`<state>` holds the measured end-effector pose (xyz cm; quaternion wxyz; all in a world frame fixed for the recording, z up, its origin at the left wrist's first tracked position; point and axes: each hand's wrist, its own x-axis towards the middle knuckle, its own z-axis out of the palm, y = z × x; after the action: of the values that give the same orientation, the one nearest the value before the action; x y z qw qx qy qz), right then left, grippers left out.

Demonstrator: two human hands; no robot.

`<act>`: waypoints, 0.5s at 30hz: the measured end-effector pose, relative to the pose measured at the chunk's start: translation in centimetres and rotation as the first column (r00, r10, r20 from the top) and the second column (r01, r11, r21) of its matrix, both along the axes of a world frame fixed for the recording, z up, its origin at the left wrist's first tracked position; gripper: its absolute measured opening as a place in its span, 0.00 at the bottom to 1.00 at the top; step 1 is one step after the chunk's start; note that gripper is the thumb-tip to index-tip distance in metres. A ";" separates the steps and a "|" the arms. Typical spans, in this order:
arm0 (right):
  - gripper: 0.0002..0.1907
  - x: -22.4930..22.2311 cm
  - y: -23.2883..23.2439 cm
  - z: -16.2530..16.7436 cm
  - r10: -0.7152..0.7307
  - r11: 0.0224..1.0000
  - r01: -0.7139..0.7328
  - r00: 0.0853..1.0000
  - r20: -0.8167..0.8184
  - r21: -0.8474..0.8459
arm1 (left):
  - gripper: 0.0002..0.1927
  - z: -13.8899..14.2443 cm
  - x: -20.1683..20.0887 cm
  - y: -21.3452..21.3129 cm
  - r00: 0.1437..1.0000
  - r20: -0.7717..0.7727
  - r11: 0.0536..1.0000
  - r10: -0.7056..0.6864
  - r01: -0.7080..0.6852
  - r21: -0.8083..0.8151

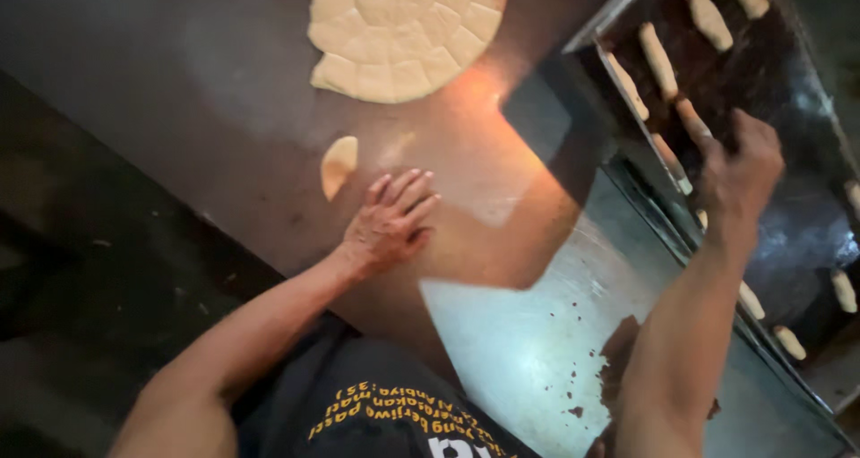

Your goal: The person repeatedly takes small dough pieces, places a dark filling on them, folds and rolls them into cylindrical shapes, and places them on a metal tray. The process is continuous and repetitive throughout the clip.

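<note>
The scored dough sheet is cut off by the top edge; my right hand is motion-blurred, hiding whether its fingers grip the dough roll

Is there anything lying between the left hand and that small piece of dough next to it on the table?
Nothing visible. The left hand lies flat on the dark table, and the small dough piece sits just beyond its fingers, with only bare tabletop between them. The cut dough sheet lies farther off.

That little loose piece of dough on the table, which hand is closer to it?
Left. The left hand lies flat on the table just beside the small dough piece. The right hand is far off, over the baking tray.
</note>
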<state>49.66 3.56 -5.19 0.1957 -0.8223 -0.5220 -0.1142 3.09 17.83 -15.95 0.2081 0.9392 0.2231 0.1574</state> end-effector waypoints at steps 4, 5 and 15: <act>0.15 -8.8 -1.6 1.1 -0.140 0.975 0.144 0.990 -0.034 0.170 | 0.27 0.1 -0.3 1.1 0.993 0.114 0.993 -0.020 0.033 -0.112; 0.12 -11.6 -2.4 0.8 -0.215 0.969 0.214 0.977 -0.007 0.123 | 0.25 -0.1 -0.1 2.3 0.992 0.123 0.979 -0.036 0.060 -0.194; 0.21 -40.2 -3.6 -9.7 -0.332 0.927 0.375 0.831 -0.447 0.010 | 0.26 1.5 8.5 31.8 0.760 0.182 0.779 0.625 -0.622 -0.077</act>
<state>9.46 0.01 -14.87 0.3232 -0.8984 -0.2971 0.0141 11.61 49.62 -14.48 0.1705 0.7900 0.5017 0.3086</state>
